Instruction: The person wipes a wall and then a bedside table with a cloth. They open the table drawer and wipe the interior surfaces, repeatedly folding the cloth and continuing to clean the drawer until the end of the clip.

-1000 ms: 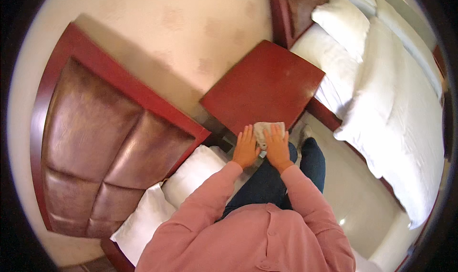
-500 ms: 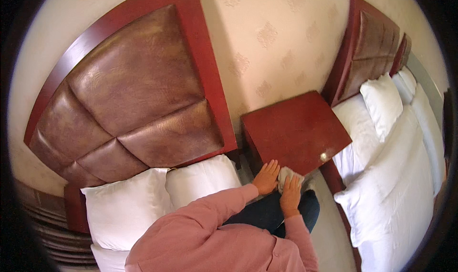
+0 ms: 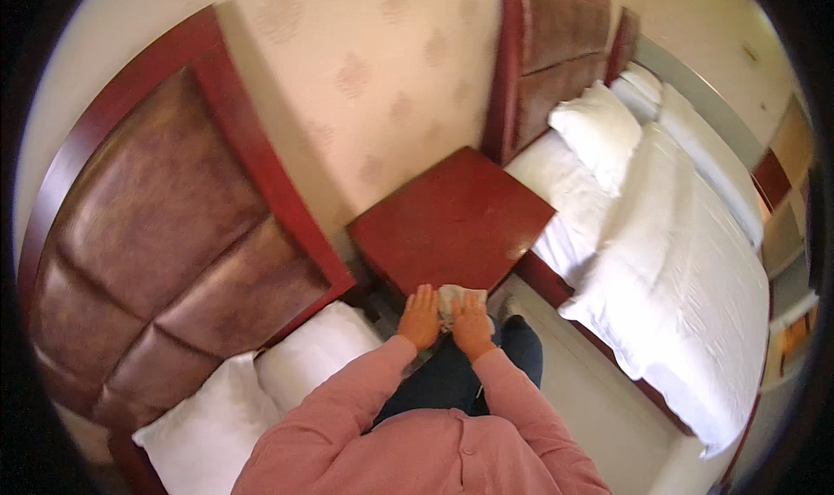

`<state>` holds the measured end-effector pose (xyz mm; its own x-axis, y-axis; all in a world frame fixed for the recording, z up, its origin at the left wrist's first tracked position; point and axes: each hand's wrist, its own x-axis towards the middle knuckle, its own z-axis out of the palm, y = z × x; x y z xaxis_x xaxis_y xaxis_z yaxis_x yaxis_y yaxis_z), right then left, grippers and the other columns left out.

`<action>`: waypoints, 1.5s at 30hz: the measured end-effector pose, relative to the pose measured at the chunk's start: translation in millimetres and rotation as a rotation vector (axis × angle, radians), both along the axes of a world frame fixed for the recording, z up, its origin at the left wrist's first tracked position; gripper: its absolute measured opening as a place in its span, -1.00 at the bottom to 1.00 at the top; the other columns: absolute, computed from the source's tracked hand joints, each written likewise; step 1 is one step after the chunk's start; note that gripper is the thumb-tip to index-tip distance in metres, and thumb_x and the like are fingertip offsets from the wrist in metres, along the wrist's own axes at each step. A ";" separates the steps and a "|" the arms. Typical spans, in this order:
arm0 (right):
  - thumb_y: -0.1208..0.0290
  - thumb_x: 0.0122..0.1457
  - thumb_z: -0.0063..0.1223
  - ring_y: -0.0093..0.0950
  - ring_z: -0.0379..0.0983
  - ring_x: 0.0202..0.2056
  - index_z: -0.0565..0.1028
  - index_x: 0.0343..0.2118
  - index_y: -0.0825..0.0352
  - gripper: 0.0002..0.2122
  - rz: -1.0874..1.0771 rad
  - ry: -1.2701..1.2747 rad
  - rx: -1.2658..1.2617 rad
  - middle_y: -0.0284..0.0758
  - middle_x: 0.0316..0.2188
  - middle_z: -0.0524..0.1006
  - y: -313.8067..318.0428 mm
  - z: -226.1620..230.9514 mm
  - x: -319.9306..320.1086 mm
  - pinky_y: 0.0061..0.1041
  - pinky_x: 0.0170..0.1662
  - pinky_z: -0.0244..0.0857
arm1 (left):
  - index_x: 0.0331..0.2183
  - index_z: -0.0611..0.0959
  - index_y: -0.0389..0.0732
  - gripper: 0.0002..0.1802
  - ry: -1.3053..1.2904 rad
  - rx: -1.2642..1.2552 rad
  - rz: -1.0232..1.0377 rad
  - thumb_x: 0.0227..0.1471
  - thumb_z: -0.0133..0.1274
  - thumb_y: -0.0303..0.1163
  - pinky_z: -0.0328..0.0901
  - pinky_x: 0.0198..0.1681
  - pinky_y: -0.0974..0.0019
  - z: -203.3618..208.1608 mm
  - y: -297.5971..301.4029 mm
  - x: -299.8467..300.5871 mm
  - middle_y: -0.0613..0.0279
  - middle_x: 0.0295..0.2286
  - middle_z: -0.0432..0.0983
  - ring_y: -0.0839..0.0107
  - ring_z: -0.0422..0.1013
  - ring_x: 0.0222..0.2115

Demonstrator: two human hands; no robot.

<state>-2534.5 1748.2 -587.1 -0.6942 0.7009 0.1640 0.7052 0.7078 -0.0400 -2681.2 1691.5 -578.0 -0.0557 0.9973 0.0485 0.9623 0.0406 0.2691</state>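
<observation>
A dark red nightstand (image 3: 456,213) with a glossy top stands between two beds. At its near edge my left hand (image 3: 420,320) lies with its fingers stretched out flat, just left of a pale folded cloth (image 3: 460,294). The cloth is bunched under my right hand (image 3: 472,328), whose fingers lie over it and hold it at that same edge. Part of the cloth is hidden by the fingers.
At left rises a brown padded headboard (image 3: 165,226) above white pillows (image 3: 213,421). To the right is another bed with white bedding (image 3: 669,260) and a white pillow (image 3: 599,130). Grey floor (image 3: 599,378) runs between the beds; patterned wallpaper (image 3: 347,78) is behind.
The view has turned to the right, so the nightstand and beds sit farther left. Both hands remain at the nightstand's near edge, the cloth still with my right hand.
</observation>
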 end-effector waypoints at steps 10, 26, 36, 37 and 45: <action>0.41 0.05 0.01 -0.08 0.07 0.23 0.33 0.11 0.30 -0.51 -0.013 0.077 -0.090 0.03 0.15 0.23 18.1 11.3 -4.5 -0.09 0.26 -0.11 | 0.20 0.12 -0.40 -0.06 0.023 -0.191 0.042 0.00 0.10 -0.02 -0.22 0.29 -0.02 23.7 6.5 4.2 -0.17 0.24 -0.07 0.01 -0.17 0.28; 0.25 0.10 0.02 -0.03 -0.15 0.30 0.22 0.21 0.26 -0.41 -0.122 0.286 -0.176 0.03 0.26 0.02 21.1 21.4 -9.4 0.06 0.27 -0.24 | 0.26 -0.13 -0.37 0.63 0.223 -0.463 -0.251 -0.64 0.33 0.37 -0.42 0.26 -0.20 42.8 86.2 -25.0 -0.22 0.27 -0.46 -0.15 -0.52 0.29; 0.27 0.06 0.06 -0.10 -0.11 0.30 0.31 0.15 0.26 -0.46 -0.230 0.361 -0.115 -0.04 0.24 0.10 69.4 19.3 -8.2 0.04 0.27 -0.21 | 0.27 -0.25 -0.32 0.74 0.153 -0.529 -0.229 -0.74 0.43 0.27 -0.54 0.23 -0.26 45.3 94.1 -22.4 -0.22 0.27 -0.54 -0.17 -0.63 0.27; 0.29 0.06 0.06 -0.11 -0.09 0.29 0.32 0.14 0.26 -0.47 -0.233 0.390 -0.101 -0.05 0.23 0.11 74.7 18.1 -7.3 0.03 0.27 -0.21 | 0.26 -0.32 -0.27 0.76 0.168 -0.535 -0.225 -0.74 0.45 0.24 -0.53 0.23 -0.25 44.2 94.5 -21.1 -0.21 0.27 -0.55 -0.17 -0.63 0.27; 0.38 0.06 0.06 -0.14 -0.01 0.27 0.36 0.09 0.27 -0.53 -0.310 0.441 -0.129 -0.06 0.21 0.18 50.8 12.9 -8.2 -0.03 0.28 -0.19 | 0.27 -0.26 -0.28 0.76 0.250 -0.576 -0.196 -0.79 0.47 0.21 -0.47 0.23 -0.25 40.8 98.0 -16.8 -0.23 0.27 -0.53 -0.15 -0.62 0.28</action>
